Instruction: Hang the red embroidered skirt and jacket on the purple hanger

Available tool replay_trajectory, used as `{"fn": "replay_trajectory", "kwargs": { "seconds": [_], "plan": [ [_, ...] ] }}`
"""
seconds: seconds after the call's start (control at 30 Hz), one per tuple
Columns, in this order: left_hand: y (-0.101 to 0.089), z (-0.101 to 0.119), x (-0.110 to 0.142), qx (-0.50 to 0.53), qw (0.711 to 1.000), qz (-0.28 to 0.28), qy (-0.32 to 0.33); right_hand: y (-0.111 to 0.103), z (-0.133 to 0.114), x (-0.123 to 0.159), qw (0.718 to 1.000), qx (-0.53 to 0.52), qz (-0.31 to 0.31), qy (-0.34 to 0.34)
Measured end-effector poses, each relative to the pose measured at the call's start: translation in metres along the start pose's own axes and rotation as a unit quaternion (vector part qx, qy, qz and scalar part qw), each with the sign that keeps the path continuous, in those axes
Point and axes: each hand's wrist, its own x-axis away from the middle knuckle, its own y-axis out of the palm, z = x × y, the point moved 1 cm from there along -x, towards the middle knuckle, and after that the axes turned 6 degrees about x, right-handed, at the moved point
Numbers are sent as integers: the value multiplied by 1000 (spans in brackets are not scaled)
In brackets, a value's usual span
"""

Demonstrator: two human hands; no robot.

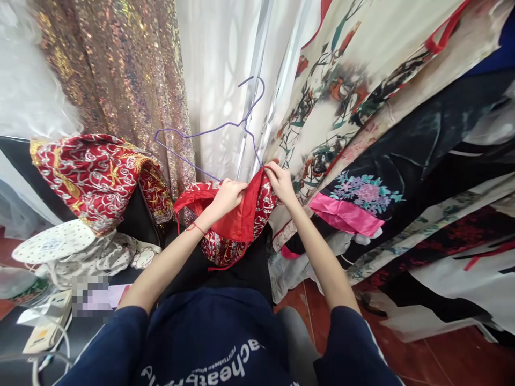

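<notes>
Sequined fabric (120,64) hangs behind; red cloth (96,177) covers the black backrest's (140,222) top edge; our left hand (229,197) grips the red garment (235,226) before our navy shirt (217,321); the purple hanger (245,120) meets its top; our right hand (281,183) pinches the garment's corner.

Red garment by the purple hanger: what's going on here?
Someone has the red garment in a two-handed grip: the left hand on its plain red part, the right hand pinching the edge where one arm of the purple hanger meets it. The hanger's other end is bare, its hook free. Another red piece is draped at the left; clothes hang at right.
</notes>
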Motion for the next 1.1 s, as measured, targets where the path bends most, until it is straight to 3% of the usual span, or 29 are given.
{"fn": "replay_trajectory", "kwargs": {
  "seconds": [0.17,0.3,0.33,0.4,0.47,0.57,0.7,0.83,0.97,1.1],
  "plan": [
    [-5,-11,6,-2,999,36,2,18,-4,-5,999,10,-39,8],
    [2,-23,46,-28,974,218,-47,17,5,-5,994,78,-74,17],
    [5,-29,60,-48,968,232,-79,17,6,-5,991,98,-84,19],
    [9,-46,86,-89,964,183,-169,16,7,-5,986,129,-100,15],
    [6,-69,105,-106,941,109,-303,15,5,-4,984,148,-103,8],
    [-17,-101,115,-78,899,43,-429,13,2,-4,980,168,-106,3],
    [-62,-119,94,-30,904,26,-425,11,6,-8,965,227,-129,1],
    [-98,-112,60,5,929,43,-367,4,12,-11,938,313,-149,7],
    [-127,-112,35,1,955,-20,-297,-2,8,-7,929,342,-144,8],
    [-151,-132,30,44,938,-60,-340,-2,2,-4,934,338,-117,-18]
  ]
}}
